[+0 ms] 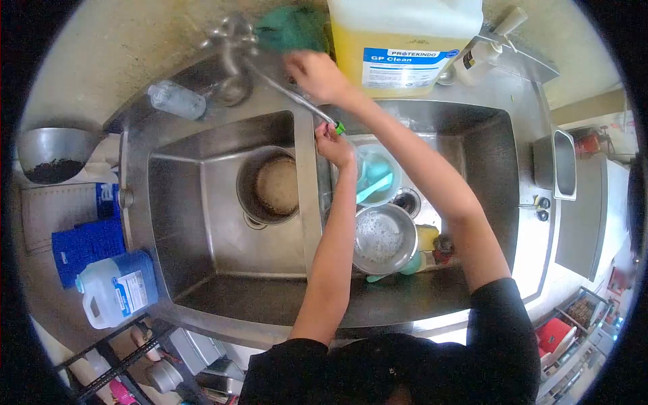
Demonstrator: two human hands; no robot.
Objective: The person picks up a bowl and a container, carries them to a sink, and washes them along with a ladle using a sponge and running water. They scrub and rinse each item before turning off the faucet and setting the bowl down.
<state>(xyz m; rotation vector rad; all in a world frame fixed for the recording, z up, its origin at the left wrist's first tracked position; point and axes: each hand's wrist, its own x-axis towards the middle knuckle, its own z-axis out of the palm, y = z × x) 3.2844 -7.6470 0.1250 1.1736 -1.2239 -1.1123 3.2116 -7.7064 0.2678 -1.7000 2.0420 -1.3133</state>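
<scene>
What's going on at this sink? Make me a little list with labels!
Place: steel double sink
Left hand: at the green tip of the tap spout
Right hand: up on the spout, near the tap base
Left basin: a metal pot
Right basin: a foamy steel bowl and a teal plastic container
Behind the sink: a big yellow GP Clean jug
Left counter: a blue-labelled jug

Faucet spout (pixel 290 94) — long, thin, steel — swings out from its base at the back ledge, slanting over the divider between my two sink basins. Green nozzle tip (pixel 339 127) sits at its end, just above the right basin — small, bright, pointing down.
</scene>
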